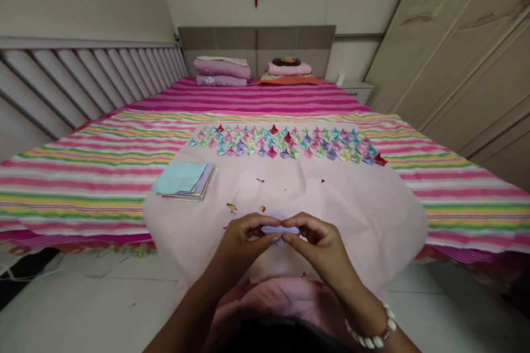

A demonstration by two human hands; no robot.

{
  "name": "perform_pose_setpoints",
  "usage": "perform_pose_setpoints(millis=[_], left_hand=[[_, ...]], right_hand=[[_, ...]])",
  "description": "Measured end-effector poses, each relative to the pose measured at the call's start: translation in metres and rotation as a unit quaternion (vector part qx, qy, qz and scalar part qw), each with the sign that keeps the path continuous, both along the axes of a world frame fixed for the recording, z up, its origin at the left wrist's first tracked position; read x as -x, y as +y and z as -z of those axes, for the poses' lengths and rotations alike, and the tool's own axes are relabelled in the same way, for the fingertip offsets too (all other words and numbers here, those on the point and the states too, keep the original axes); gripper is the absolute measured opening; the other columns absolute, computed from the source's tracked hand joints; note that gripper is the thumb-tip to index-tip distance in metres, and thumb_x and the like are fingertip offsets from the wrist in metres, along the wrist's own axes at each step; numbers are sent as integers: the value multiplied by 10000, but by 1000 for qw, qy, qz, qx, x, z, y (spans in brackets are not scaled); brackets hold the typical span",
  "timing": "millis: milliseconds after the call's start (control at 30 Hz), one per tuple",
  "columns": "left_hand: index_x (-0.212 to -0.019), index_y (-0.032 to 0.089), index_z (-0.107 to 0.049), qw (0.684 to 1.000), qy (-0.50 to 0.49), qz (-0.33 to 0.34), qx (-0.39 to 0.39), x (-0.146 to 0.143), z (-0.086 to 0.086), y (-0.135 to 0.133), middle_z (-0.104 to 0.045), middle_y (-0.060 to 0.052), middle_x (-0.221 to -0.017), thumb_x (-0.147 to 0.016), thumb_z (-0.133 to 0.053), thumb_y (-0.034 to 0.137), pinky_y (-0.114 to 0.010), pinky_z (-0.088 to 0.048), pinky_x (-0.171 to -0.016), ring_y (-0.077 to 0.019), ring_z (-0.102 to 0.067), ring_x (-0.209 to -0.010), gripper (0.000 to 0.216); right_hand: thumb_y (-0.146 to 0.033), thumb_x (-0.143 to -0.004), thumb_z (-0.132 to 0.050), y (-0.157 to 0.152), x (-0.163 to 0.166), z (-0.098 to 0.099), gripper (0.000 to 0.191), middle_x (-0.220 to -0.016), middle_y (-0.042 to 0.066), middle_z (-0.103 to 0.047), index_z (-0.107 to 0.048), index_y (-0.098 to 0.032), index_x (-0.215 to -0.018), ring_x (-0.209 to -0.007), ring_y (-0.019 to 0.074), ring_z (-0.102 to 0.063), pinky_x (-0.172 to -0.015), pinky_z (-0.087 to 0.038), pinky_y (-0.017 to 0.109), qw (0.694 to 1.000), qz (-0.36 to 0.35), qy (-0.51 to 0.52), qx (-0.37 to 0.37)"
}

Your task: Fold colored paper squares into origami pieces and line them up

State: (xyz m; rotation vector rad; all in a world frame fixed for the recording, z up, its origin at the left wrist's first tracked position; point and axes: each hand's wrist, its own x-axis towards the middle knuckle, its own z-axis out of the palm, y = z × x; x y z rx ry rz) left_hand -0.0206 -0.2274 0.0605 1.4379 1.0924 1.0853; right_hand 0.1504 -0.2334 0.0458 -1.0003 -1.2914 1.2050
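Between my two hands is a small folded piece of lilac paper (280,229), held over the near part of a pale pink sheet (351,215). The thumb and fingers of my left hand (252,234) pinch its left side. My right hand (317,237), with a white bracelet at the wrist, pinches the right side the same way. Fingertips cover part of the paper. Beyond the hands, rows of several small folded paper pieces (271,151) in many colours stand on the sheet. To the left lies a stack of square papers (182,177), light blue on top.
Small red and yellow scraps (231,208) are scattered on the sheet. A striped bedspread (83,176) lies beneath it. Folded bedding (222,70) and a pink pillow (290,69) rest by the headboard (256,38). A wardrobe (459,49) stands right, a slatted rail (91,83) left.
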Motion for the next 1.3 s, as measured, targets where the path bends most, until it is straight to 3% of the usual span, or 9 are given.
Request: perform_pose_setpoints(millis=[233, 433, 533, 633, 867, 1000, 1100, 1300], left_hand=[[-917, 225, -740, 980, 153, -30, -124, 3, 3, 1, -733, -34, -827, -732, -721, 192, -298, -494, -704, -182, -645, -760, 189], [-800, 225, -749, 975, 150, -27, -162, 3, 3, 3, -638, -27, -756, -767, -689, 196, -281, -476, -684, -164, -612, -743, 74], [-755, 211, -743, 985, 109, -14, -132, 3, 0, 4, -661, -40, -814, -741, -717, 208, -301, -483, -769, -182, -629, -826, 30], [-740, 192, -732, 997, 63, 19, -47, 4, 1, 4, -708, -39, -777, -731, -735, 247, -301, -492, -758, -184, -653, -788, 55], [-539, 163, -671, 995, -59, -51, 63, 0, 5, 5, -686, -9, -574, -576, -835, 262, -259, -484, -625, -149, -620, -609, 194], [-708, 180, -744, 982, -139, -54, 119, -6, 8, 5, -730, -13, -689, -584, -820, 276, -272, -493, -689, -161, -643, -702, 175], [-821, 187, -758, 978, -159, -20, 132, -10, 14, 3, -739, -18, -765, -631, -793, 279, -287, -483, -775, -170, -646, -803, 214], [-627, 154, -703, 984, -123, -13, 129, -9, 17, 2, -650, 5, -582, -713, -728, 305, -231, -434, -635, -108, -557, -613, 175]], right_hand=[[-217, -750, -727, 0, -1, -3, 183, -819, 33, -695, -760, -268, -923, -708, 182, -601, -692, -483, 340, 993, 20, -93, -68], [-217, -822, -664, 2, -3, -2, 192, -788, 25, -621, -755, -307, -965, -732, 185, -583, -670, -464, 332, 982, 0, -139, -130], [-237, -817, -672, 2, -5, -6, 135, -768, 23, -575, -772, -300, -881, -761, 190, -568, -681, -443, 331, 985, -7, -125, -116], [-261, -788, -706, 2, -5, -9, 70, -739, 15, -572, -773, -277, -776, -741, 183, -563, -702, -425, 335, 991, -25, -103, -85], [-303, -657, -809, 5, -3, -3, 162, -646, -4, -581, -698, -208, -586, -651, 151, -534, -635, -410, 297, 999, 8, -35, -15], [-269, -651, -807, 6, -1, 2, 161, -618, -22, -578, -681, -199, -577, -614, 125, -513, -601, -397, 267, 999, 21, 25, 35], [-265, -651, -808, 6, 2, 4, 155, -625, -22, -602, -681, -199, -590, -621, 128, -535, -614, -409, 268, 996, 41, 57, 50], [-355, -692, -782, 2, 4, -2, 196, -645, -2, -638, -686, -186, -665, -645, 146, -545, -645, -411, 284, 996, 0, 55, 67]])
